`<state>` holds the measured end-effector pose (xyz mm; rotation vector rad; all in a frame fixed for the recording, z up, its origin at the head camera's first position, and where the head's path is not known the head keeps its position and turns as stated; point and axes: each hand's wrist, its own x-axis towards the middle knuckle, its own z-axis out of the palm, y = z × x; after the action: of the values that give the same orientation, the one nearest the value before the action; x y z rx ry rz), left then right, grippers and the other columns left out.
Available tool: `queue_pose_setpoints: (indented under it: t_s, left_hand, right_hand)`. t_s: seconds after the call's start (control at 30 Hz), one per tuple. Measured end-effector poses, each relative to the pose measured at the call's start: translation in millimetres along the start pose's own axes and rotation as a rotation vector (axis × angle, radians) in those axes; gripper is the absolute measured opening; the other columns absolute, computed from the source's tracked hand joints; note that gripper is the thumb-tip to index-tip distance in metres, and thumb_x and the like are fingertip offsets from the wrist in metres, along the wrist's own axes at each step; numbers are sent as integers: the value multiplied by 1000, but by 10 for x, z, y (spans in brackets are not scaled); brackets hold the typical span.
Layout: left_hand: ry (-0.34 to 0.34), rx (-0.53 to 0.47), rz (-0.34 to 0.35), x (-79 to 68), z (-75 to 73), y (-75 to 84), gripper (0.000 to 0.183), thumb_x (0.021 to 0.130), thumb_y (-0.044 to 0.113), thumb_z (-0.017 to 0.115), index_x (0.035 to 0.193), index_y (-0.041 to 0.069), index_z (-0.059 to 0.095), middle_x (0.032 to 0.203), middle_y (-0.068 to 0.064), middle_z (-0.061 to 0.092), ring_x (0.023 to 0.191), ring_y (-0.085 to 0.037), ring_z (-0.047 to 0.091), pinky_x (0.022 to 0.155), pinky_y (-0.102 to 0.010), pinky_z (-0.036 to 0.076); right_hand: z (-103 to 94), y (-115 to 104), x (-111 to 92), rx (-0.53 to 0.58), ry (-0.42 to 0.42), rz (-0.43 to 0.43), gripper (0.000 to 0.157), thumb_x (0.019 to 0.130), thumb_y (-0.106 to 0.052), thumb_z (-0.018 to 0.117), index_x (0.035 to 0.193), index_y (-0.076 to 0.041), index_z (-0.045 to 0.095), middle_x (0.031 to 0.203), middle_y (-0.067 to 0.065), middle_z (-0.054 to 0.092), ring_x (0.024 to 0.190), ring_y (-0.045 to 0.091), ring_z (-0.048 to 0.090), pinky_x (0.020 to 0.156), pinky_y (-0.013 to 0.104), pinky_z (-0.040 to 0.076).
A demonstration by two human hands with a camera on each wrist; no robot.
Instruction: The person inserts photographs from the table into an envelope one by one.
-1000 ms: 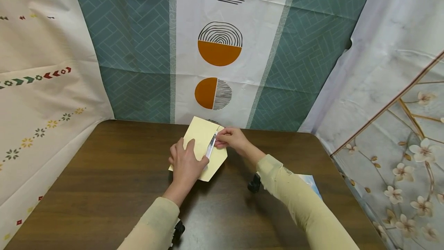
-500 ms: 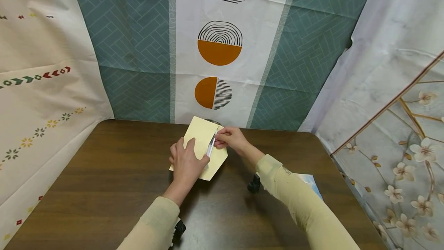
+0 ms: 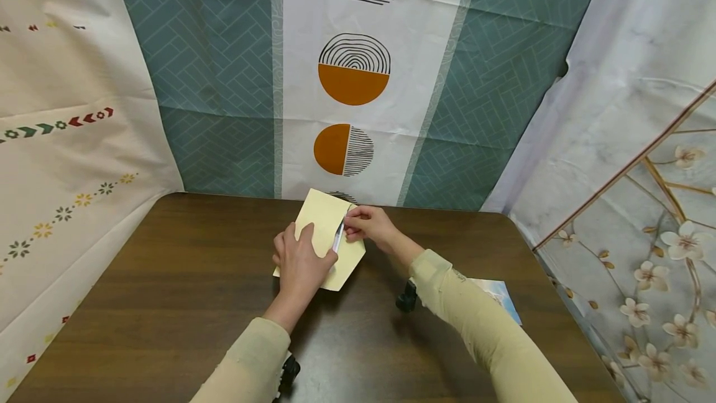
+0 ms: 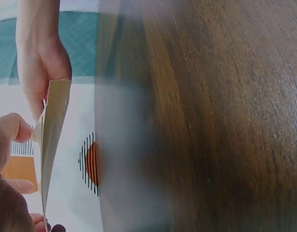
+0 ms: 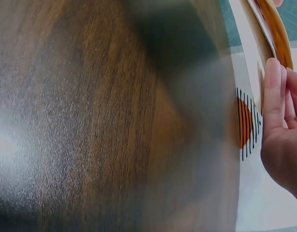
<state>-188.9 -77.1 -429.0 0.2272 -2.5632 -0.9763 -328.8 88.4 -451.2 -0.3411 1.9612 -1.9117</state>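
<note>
Fingers spread, the left hand [image 3: 300, 260] gripped the envelope [image 3: 320, 211], counter [image 3: 196, 278] stretching either side; the right hand [image 3: 371, 225] pinched the card [image 3: 337, 239] by its edge.

Head view over hands [image 3: 300, 258] (wrist views nearer)

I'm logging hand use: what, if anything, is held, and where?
A pale yellow envelope, held by its near-left part in the left hand. The right hand seems to pinch the far end of the white insert at its opening; contact partly hidden.
</note>
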Motion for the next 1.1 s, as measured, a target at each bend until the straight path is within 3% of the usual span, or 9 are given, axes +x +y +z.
queue_pose_setpoints:
  t_s: [0.33,0.53,0.73,0.9,1.1]
  left_hand:
    - [-17,5,-10,7,13,-55,65,72,32,76,130,8,56,140,-23,38,127,-42,28,91,-63,31]
    - [-18,23,1,20,19,-97,67,72,32,75,131,8,55,141,-24,37,128,-43,27,90,-63,30]
    - [-22,22,2,34,15,-125,66,72,31,74,130,8,55,142,-23,36,128,-43,27,89,-62,31]
    - [-33,24,1,44,33,-130,66,72,31,73,130,8,54,143,-23,35,127,-43,26,88,-62,30]
    - [-50,21,4,46,59,-109,66,72,31,73,131,8,54,142,-23,35,128,-43,25,89,-62,30]
  right_hand:
    - [-50,-8,-58,28,-31,44,24,89,-5,65,108,9,64,85,14,71,73,20,70,73,39,57]
    - [-200,-78,-154,8,-55,41,29,90,-7,64,113,10,62,93,15,71,80,22,71,78,42,56]
    - [-529,-213,-343,-82,-63,52,36,91,-13,65,118,10,59,102,20,70,86,26,71,81,44,55]
    - [-854,-298,-548,-203,-71,63,32,90,-16,67,115,5,63,106,23,68,96,38,68,83,48,53]
    - [-1272,-341,-825,-328,-64,70,35,89,-15,67,116,5,61,110,28,65,101,46,63,83,52,52]
